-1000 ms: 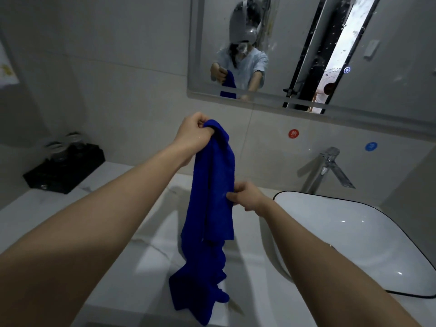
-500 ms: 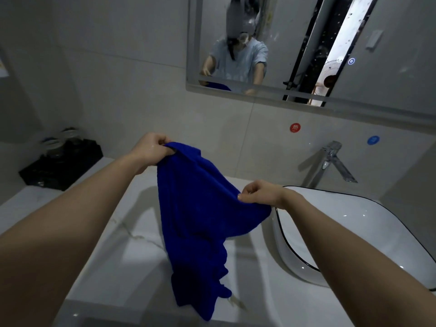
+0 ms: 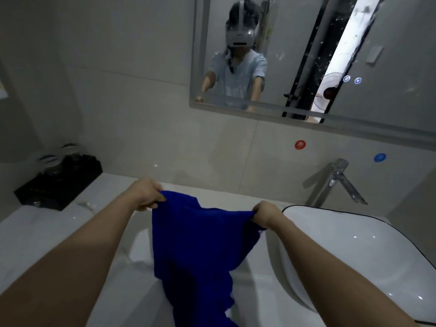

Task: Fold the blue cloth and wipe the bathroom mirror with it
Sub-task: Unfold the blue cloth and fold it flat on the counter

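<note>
1 cloth (image 3: 195, 244) wider now: left hand (image 3: 147, 194), right hand (image 3: 265, 213)

Pinching the blue cloth (image 3: 198, 244) by its top edge, left hand (image 3: 147, 194) and right hand (image 3: 265, 212) apart, cloth spread between the fingers. Hanging below them over the counter (image 3: 47, 232). Basin (image 3: 354, 244) just right of the right fingers; mirror (image 3: 389, 67) above, beyond the fingertips.

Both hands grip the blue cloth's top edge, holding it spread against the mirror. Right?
Not quite. In the head view the left hand and right hand grip the cloth by its top edge, but it hangs over the counter, below the mirror, not against it.
</note>
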{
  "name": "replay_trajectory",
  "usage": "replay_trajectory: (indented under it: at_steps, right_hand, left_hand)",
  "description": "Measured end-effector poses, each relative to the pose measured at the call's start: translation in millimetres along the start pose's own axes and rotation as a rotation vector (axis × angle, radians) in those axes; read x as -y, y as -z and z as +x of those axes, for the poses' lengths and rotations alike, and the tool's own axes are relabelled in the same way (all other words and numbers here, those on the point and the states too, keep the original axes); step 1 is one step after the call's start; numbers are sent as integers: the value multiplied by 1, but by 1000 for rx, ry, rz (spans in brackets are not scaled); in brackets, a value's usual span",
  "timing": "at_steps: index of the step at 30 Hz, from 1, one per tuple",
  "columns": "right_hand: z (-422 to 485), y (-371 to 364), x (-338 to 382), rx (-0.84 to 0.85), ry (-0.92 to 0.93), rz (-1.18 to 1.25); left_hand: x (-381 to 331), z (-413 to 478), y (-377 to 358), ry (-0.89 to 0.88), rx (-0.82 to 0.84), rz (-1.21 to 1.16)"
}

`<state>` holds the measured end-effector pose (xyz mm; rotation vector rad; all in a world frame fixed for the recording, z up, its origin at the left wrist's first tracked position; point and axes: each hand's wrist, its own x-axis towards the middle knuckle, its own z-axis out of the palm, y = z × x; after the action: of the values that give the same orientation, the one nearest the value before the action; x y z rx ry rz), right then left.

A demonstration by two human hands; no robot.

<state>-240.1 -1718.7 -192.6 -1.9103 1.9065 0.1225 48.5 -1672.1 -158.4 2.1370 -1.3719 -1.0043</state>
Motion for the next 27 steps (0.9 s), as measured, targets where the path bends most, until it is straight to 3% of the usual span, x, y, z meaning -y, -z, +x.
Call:
replay_trajectory:
  at_steps: [5,8,11,14,19,27]
  right_hand:
    - [18,44,53,-137,-141,883]
    - [19,96,90,-267,-109,1200]
    - [3,162,120,-460,90,1478]
    - [-28,225,140,-624,368,1798]
    - [-66,259,131,-775,539,1752]
    - [-79,173,77,-708,303,1539]
  left_hand:
    - [-34,36,16,-31,-140,-361]
    - [-68,47,38,-181,-262,-436]
    - [-117,36,68,-394,-509,-505]
    - [-168,11,105,-612,-633,-607]
    - [-197,-23,137,-720,-713,-619]
    - [-138,-67,63,-579,-619,-552]
